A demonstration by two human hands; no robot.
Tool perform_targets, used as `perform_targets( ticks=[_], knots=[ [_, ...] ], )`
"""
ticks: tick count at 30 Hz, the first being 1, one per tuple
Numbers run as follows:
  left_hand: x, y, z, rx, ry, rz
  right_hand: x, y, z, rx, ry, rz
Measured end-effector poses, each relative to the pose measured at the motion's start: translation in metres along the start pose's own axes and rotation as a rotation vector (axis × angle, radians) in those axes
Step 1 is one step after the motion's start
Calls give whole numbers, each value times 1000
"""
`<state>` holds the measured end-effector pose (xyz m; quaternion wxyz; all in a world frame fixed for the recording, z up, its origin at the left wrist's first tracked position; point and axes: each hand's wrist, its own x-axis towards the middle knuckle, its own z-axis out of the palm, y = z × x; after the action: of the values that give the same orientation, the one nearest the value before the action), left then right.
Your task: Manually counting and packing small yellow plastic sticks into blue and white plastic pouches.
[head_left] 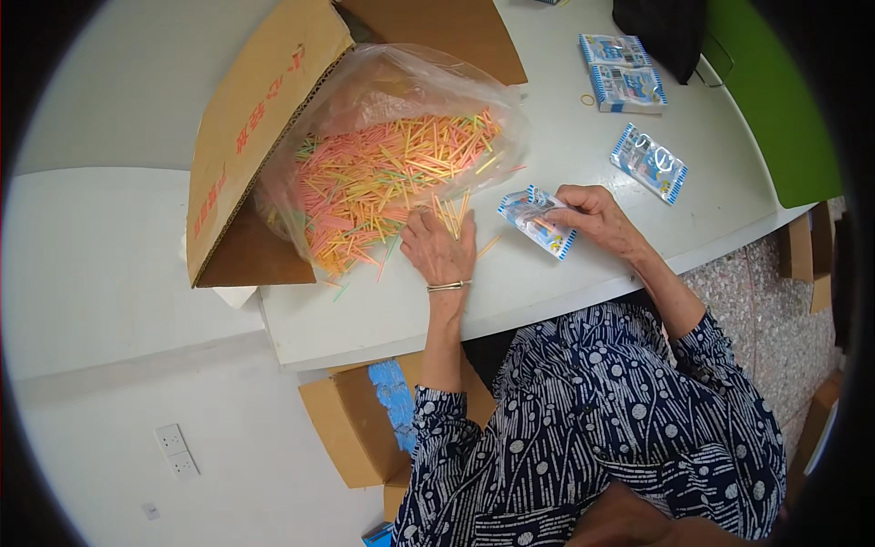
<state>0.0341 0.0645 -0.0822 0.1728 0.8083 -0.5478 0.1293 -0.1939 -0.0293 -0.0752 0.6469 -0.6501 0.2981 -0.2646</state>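
My left hand [437,250] pinches thin yellow sticks [451,213] at five o'clock of the heap of pink, yellow and green sticks [369,173] in a clear plastic bag [503,108]. At its three o'clock, my right hand [603,221] grips a blue-and-white plastic packet [536,219].

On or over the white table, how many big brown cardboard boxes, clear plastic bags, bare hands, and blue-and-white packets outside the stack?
Big brown cardboard box: 1
Clear plastic bag: 1
Bare hands (left hand, right hand): 2
Loose blue-and-white plastic packets (held packet, flat packet): 2
Total: 6
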Motion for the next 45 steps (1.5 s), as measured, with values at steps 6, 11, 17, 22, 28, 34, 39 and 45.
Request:
perform_targets(
  ticks=[6,11,17,22,28,34,39,45],
  knots=[
    [9,-7,8,70,-90,17,0,2,0,33,27,-12],
    [15,-7,19,143,-83,6,0,-1,3,32,20,-24],
    [5,-11,19,33,93,94,-2,0,1,-8,35,-9],
    [2,-30,11,-174,66,52,1,-7,4,32,45,28],
    [7,-34,-29,-267,-89,96,17,-17,14,143,56,43],
    [13,-21,-41,-972,-572,-140,53,-34,50,528,-20,-65],
    [11,14,-27,-1394,-830,-401,71,8,72,613,-155,-25],
    [15,15,-25,-1357,-962,-377,62,-5,70,580,-109,21]
  ],
)
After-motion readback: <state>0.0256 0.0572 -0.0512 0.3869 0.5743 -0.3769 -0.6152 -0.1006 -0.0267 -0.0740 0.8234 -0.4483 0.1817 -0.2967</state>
